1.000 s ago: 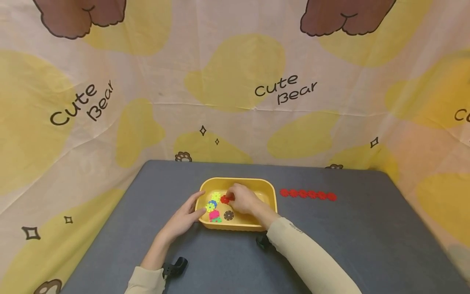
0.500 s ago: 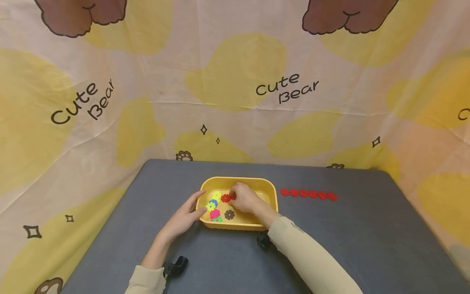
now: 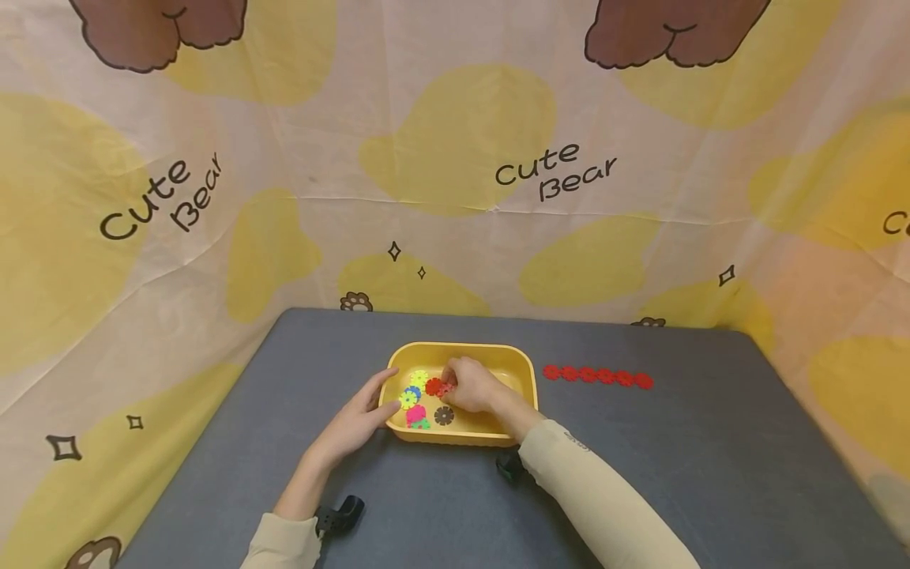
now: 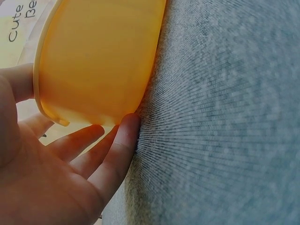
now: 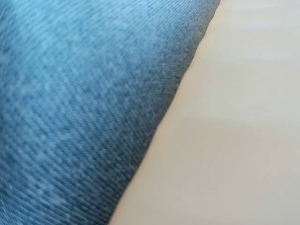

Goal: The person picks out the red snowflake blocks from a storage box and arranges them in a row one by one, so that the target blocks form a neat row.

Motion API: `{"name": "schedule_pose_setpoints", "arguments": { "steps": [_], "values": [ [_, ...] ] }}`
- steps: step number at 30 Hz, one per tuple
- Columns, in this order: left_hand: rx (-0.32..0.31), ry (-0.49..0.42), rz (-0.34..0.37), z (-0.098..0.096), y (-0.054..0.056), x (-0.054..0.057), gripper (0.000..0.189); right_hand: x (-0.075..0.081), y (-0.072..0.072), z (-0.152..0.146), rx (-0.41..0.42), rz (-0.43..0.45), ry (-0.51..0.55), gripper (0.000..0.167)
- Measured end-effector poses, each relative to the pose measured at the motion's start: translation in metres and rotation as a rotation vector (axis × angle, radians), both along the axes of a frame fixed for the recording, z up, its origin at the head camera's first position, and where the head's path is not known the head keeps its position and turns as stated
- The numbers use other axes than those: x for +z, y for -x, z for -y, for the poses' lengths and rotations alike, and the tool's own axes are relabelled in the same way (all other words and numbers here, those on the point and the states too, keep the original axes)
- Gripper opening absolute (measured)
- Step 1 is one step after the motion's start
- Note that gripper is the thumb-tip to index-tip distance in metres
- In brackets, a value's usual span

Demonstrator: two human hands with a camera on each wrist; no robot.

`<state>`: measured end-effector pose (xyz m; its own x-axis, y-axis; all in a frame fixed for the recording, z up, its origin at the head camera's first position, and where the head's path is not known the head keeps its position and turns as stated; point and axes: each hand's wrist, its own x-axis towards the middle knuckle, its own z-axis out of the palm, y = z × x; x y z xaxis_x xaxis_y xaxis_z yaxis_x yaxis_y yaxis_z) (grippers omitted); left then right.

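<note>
Inside a yellow plastic bin (image 3: 526, 379), my right hand (image 3: 471, 385) reaches down and pinches a red notched snowflake disc (image 3: 446, 390) at its fingertips. Another red snowflake disc (image 3: 433, 386) is right beside it. My left hand (image 3: 364, 411) holds the bin's left end, thumb at the rim and fingers along the outer wall, as the left wrist view shows on the bin wall (image 4: 98, 61). Yellow discs (image 3: 408, 400), a blue disc, a pink disc (image 3: 415, 413), a green disc (image 3: 420, 424) and a brown disc (image 3: 444, 416) lie in the bin. The right wrist view does not show the hand.
Right of the bin, a row of several red discs (image 3: 597, 375) lies on the grey table (image 3: 661, 458). A printed curtain (image 3: 455, 261) stands behind the table and along its sides. Each wrist wears a black band, such as the left one (image 3: 341, 517).
My right fingers shift slightly at the red discs; the pinched disc is tilted and looks lighter now. My left hand and the bin stay in place.
</note>
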<state>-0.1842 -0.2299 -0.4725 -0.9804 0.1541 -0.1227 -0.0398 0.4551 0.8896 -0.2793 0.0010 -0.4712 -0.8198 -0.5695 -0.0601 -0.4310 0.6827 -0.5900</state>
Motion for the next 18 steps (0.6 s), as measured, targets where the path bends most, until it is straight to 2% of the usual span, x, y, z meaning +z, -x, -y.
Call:
{"name": "schedule_pose_setpoints", "arguments": {
  "steps": [4,11,18],
  "values": [
    [0.001,0.009,0.002,-0.001,0.0,0.0,0.061,0.001,-0.002,-0.001,-0.008,0.009,0.0,0.024],
    [0.002,-0.004,0.008,-0.001,0.001,-0.001,0.062,0.005,-0.003,-0.008,0.002,-0.034,0.052,0.017],
    [0.001,0.006,0.004,0.001,0.001,-0.002,0.061,0.015,-0.006,-0.021,-0.04,0.005,0.121,0.016]
  ]
}}
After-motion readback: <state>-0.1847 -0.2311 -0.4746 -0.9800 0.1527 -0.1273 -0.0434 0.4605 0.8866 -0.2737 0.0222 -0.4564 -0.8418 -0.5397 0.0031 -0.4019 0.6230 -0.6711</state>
